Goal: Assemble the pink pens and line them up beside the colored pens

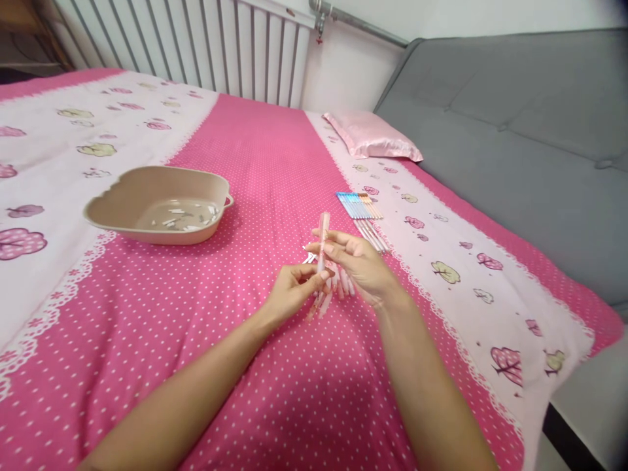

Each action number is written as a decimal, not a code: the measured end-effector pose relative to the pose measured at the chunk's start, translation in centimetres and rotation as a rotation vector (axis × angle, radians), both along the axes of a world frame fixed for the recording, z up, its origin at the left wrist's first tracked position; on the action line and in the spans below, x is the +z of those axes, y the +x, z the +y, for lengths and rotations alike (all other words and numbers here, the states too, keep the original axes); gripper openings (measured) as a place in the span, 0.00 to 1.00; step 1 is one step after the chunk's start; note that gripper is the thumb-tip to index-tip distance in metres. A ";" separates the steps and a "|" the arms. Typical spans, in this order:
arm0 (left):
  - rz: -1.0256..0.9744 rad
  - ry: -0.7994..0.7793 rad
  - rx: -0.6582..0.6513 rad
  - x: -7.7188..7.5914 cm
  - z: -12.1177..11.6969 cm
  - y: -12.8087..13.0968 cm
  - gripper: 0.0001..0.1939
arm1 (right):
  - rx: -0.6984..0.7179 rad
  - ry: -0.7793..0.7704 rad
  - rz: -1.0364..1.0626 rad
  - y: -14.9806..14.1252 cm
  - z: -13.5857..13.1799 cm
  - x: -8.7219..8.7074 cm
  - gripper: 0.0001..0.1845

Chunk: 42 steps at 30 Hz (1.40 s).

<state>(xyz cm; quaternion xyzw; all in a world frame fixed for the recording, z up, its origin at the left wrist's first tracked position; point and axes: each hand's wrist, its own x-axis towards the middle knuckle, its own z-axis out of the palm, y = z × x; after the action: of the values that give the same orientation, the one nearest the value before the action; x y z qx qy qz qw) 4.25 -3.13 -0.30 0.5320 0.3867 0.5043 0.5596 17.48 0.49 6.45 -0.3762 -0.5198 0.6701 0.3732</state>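
Note:
Upright between my hands is a pale pink, see-through pen barrel. My left hand pinches its lower end between thumb and fingertips. Higher up, the thumb and fingers of my right hand close around the same barrel. Below and partly behind both hands lies a loose pile of pink pen parts on the bedspread. Small white pieces show just left of the barrel, partly covered by my hands. Past my right hand is a row of slim pens with blue and orange-brown ends, and several pale pens lie beside it.
A beige plastic basin with small white and clear pieces inside stands to the left on the pink dotted bedspread. A pink pillow rests at the back right, by the grey padded headboard. A white radiator lines the far wall.

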 end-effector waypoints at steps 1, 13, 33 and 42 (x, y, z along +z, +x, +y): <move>-0.005 -0.002 -0.012 0.0 0.0 0.0 0.18 | -0.008 0.009 -0.004 0.1 0.0 0.0 0.16; 0.055 0.011 0.050 -0.1 0.0 0.2 0.19 | -0.179 0.040 -0.083 -0.4 0.2 -0.6 0.24; 0.012 -0.076 0.300 0.4 0.3 0.1 0.18 | -0.138 0.161 -0.200 -1.5 0.1 -1.4 0.14; -0.056 -0.008 0.466 0.3 0.5 -0.4 0.17 | 0.016 0.184 -0.425 -0.9 0.5 -2.7 0.13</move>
<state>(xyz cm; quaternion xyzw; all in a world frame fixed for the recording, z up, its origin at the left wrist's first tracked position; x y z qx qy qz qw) 3.81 -2.64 0.00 0.4119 0.4855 0.6328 0.4407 16.60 0.97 3.74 -0.4693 -0.6485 0.5284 0.2828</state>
